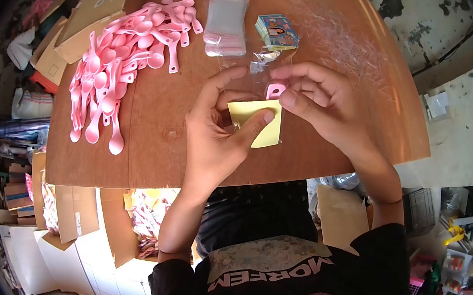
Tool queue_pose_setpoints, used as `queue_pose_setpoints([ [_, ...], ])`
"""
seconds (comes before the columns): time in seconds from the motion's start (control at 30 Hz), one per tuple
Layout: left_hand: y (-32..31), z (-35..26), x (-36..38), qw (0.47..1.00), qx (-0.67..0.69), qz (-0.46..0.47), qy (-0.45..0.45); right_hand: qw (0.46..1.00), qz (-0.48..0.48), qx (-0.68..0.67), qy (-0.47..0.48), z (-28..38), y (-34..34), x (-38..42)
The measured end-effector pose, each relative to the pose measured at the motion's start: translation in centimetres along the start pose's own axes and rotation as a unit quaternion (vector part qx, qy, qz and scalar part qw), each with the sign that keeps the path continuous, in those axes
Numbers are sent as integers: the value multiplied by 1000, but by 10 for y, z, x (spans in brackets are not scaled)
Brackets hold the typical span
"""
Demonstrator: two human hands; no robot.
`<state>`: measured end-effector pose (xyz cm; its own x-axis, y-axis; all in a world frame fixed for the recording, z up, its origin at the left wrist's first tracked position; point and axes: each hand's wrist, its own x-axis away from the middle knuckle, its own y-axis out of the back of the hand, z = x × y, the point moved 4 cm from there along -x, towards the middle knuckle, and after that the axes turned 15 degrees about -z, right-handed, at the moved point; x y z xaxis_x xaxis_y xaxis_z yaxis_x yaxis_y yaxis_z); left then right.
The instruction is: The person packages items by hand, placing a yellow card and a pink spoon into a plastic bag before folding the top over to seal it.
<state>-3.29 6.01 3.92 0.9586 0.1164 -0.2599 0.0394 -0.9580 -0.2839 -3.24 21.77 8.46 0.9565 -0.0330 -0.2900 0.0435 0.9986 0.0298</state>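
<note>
My left hand point(211, 130) is closed on a yellow card point(256, 116), its thumb lying flat across the front. Behind the card's upper edge shows the holed handle end of a pink spoon point(275, 91); the rest of it is hidden. My right hand point(324, 101) pinches at that handle end, thumb against it. A clear plastic bag point(260, 79) stretches between the fingers of both hands, hard to make out against the table. Beyond the hands are a stack of printed cards point(278, 31) and a pile of clear plastic bags point(227, 24).
A heap of pink measuring spoons point(123, 58) covers the table's point(160, 138) left side. Thin clear plastic strips point(346, 44) lie scattered on the right. A cardboard box point(93, 21) stands at the far left, and an open carton point(119, 229) of packed items sits below the front edge.
</note>
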Motion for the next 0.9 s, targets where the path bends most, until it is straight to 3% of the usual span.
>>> queue_pose_setpoints([
  [0.13,5,3,2,1000,-21,16,-2,999,12,-19,-47,-19,0,3],
  [0.2,12,1,2,997,64,11,45,997,7,-21,-70,-25,1,4],
  [0.37,31,6,-2,1000,-8,-11,14,992,3,-33,-126,-38,-3,9],
  [0.63,43,7,-3,997,-81,2,5,992,17,-59,-108,-56,-3,9],
  [0.9,52,6,-2,998,-29,15,49,990,74,-75,-89,-60,-4,6],
])
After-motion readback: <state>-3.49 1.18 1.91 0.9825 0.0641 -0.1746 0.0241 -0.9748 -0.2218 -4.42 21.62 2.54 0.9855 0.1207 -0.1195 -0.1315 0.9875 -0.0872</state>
